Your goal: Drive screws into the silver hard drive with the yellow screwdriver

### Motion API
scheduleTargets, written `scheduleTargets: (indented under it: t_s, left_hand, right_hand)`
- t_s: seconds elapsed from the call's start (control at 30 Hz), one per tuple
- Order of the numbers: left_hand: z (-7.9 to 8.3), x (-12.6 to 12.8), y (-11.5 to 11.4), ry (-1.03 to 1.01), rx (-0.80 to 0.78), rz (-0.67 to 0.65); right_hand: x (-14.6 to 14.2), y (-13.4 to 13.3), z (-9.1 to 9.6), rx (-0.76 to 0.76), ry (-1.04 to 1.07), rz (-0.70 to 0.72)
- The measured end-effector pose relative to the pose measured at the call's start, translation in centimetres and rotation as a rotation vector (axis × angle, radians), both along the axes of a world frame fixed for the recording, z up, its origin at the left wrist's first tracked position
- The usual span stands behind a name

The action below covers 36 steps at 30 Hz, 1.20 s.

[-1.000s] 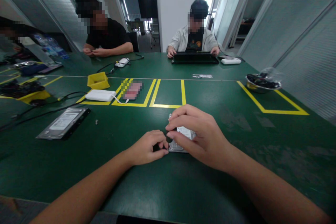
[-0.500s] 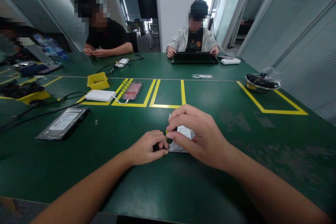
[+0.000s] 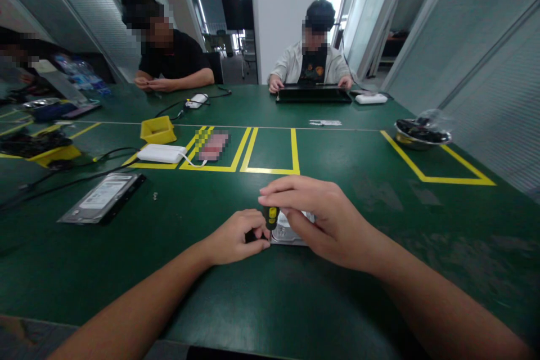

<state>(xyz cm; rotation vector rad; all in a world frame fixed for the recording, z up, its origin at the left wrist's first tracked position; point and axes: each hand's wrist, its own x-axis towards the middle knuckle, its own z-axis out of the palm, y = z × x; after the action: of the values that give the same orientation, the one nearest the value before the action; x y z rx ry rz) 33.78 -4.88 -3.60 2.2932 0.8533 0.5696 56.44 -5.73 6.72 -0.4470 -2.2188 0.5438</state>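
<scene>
A silver hard drive point(image 3: 291, 230) lies on the green table point(image 3: 270, 292) in front of me, mostly covered by my hands. My right hand point(image 3: 314, 219) is closed around a small black and yellow screwdriver point(image 3: 270, 217), held upright at the drive's left edge. My left hand point(image 3: 238, 235) is curled, its fingers pinched against the drive's left corner just below the screwdriver.
A second hard drive point(image 3: 101, 197) lies to the left, with a small screw point(image 3: 155, 196) beside it. Beyond are a white power bank point(image 3: 161, 153), yellow bins point(image 3: 157, 129), cables, yellow tape boxes and a metal bowl point(image 3: 422, 134). Two people sit across the table.
My right hand has lowered and shifted slightly left, and the screwdriver's yellow and black handle now shows between its fingers. My left hand has stayed put.
</scene>
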Motion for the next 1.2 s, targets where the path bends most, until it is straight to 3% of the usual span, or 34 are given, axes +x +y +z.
scheduleTargets:
  t_s: [0.3,0.57,0.8,0.97,1.2]
  left_hand:
    - [0.08,0.01,-0.06,-0.004,0.038,0.009]
    - [0.32,0.12,-0.02,-0.007,0.052,-0.005]
    - [0.07,-0.05,0.02,0.038,0.072,-0.006]
    - [-0.04,-0.07,0.01,0.012,0.094,-0.004]
    - [-0.05,-0.13,-0.01,0.03,0.091,-0.007]
  right_hand:
    - [-0.15,-0.19,0.0,0.059,-0.048,-0.073]
    - [0.19,-0.26,-0.03,0.054,-0.018,0.004]
    - [0.14,-0.33,0.34,0.023,-0.112,-0.052]
    - [0.09,-0.46,0.33,0.043,-0.001,-0.008]
    - [-0.06,-0.32,0.32,0.078,-0.071,-0.048]
